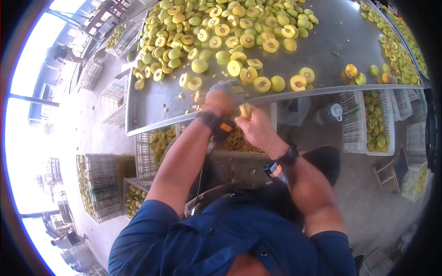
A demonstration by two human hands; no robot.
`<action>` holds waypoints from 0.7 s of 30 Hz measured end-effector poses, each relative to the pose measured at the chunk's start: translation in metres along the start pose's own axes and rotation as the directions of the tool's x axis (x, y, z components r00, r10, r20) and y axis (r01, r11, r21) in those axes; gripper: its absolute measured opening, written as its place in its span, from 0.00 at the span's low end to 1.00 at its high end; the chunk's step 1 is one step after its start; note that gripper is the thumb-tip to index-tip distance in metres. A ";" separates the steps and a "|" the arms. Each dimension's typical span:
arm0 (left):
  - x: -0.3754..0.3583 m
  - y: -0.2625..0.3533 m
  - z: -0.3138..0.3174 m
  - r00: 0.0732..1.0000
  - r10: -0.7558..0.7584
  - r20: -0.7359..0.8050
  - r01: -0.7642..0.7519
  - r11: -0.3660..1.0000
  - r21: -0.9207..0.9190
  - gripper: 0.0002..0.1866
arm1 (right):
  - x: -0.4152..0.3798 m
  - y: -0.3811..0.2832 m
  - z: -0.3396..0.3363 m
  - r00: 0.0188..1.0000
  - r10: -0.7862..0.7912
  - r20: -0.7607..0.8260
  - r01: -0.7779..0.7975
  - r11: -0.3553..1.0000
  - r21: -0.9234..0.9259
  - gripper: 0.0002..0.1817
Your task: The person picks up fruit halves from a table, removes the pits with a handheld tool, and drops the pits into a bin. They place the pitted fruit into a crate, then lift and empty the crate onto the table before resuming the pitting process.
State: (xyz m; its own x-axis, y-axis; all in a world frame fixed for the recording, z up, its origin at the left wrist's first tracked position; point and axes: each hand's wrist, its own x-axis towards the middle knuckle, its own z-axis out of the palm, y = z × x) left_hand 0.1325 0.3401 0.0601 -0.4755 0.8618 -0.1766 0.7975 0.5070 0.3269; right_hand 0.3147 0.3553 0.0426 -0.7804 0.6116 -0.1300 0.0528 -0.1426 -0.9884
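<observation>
Work in hand: a fruit half (245, 111) is held at the near edge of the metal bench (152, 108), over a crate of fruit (237, 140) below; it looks like pitting or cutting, though any blade is hidden
Doing it well: I judge the fruit should stay low and close to the bench edge, so scraps fall into the crate; the grip should be firm yet light, since the flesh looks soft; the two hands need to stay close without crossing
Left hand (222, 98): gloved, curled into a fist just beside the fruit; fingers pressed together; what they grip I cannot tell
Right hand (258, 129): bare, fingers pinching the fruit half from below
Arms: both forearms reach forward and converge; elbows bent; a band with an orange tag on each wrist
Around: halved fruit (230, 34) heaped across the bench; white crates (368, 122) beneath and beside
</observation>
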 end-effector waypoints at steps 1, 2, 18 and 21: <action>0.008 0.002 0.003 0.999 0.004 0.039 -0.005 1.000 0.008 0.27 | -0.001 -0.001 -0.001 1.000 0.017 -0.013 -0.016 1.000 0.026 0.13; 0.016 0.003 0.003 0.997 0.020 0.081 -0.024 0.998 0.054 0.25 | -0.001 -0.003 -0.004 0.999 0.019 -0.026 -0.019 1.000 -0.001 0.12; -0.052 -0.038 -0.004 0.987 0.158 -0.036 -0.077 0.260 -0.962 0.29 | -0.010 -0.022 -0.007 0.985 0.076 0.154 -0.088 0.993 0.076 0.12; -0.055 -0.029 0.013 0.942 0.134 -0.307 -0.332 0.483 -0.810 0.25 | -0.009 -0.016 -0.003 0.986 0.008 0.164 -0.018 0.998 0.060 0.12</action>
State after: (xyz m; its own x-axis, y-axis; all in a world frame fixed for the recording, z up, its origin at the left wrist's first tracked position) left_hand 0.1400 0.2785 0.0484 -0.4550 0.8756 0.1621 0.2422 -0.0536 0.9688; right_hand 0.3229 0.3543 0.0598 -0.8717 0.4743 -0.1229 0.0291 -0.2001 -0.9793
